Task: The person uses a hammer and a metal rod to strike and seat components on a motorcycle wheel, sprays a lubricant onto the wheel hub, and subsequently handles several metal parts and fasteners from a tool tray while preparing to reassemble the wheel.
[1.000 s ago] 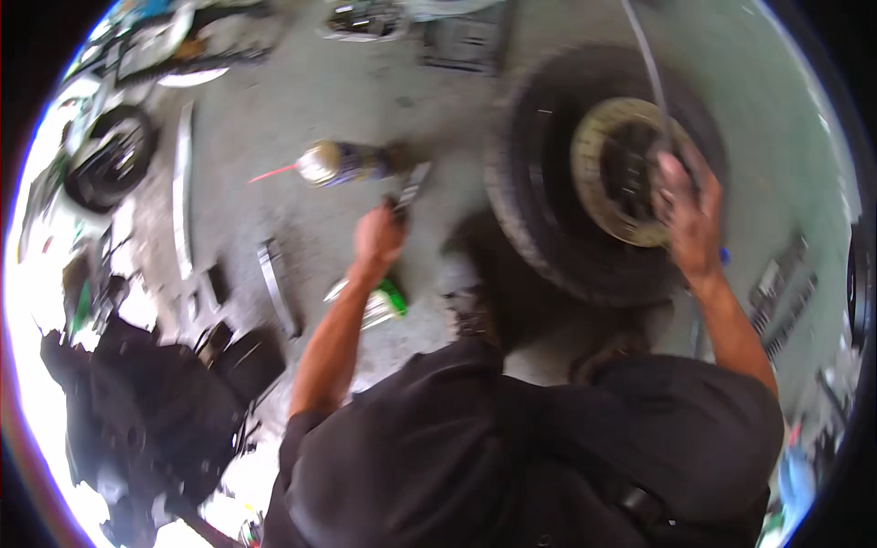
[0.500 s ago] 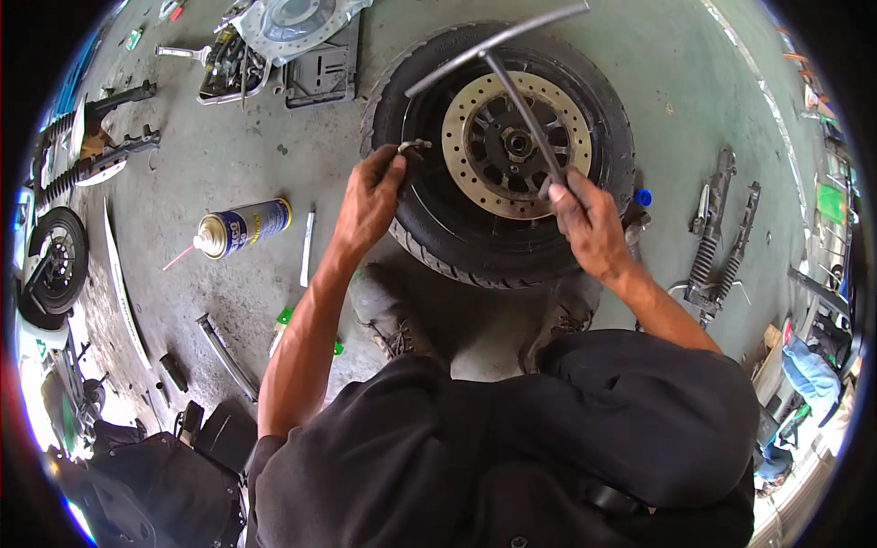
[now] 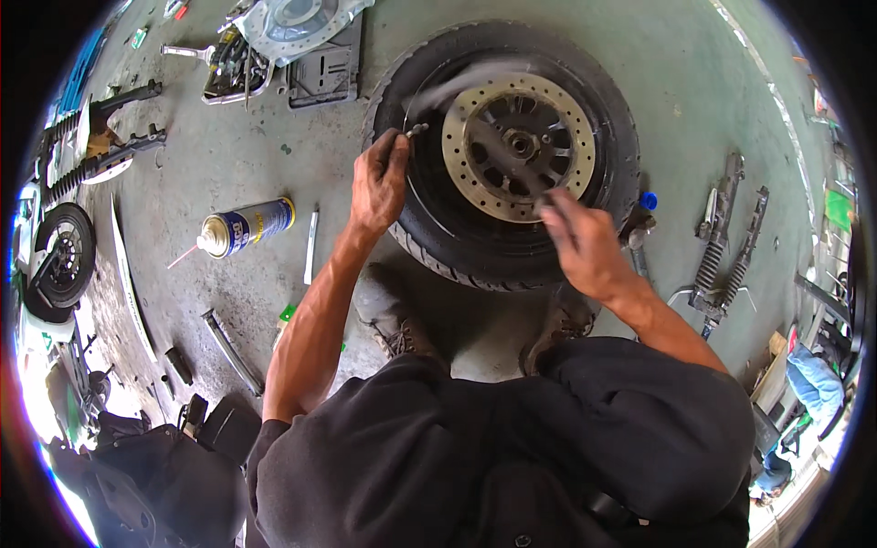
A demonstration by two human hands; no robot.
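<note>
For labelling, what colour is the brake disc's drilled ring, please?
The drilled ring is pale tan; head view.

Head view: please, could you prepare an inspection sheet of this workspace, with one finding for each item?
Surface: grey-green floor, dark spots at left.
Things in use: wheel, its drilled disc facing up; tool, blurred; small part, kind unclear.
Clutter: spray can lying on its side, red straw attached; silver strip beside it; parts tray, filled; shocks right of the wheel.
Hands: left hand pinches the small part by the wheel's left side; right hand holds the tool over the wheel.
Cables: nothing seen.
Surroundings: smaller wheel at far left; blue cloth at far right.
</note>
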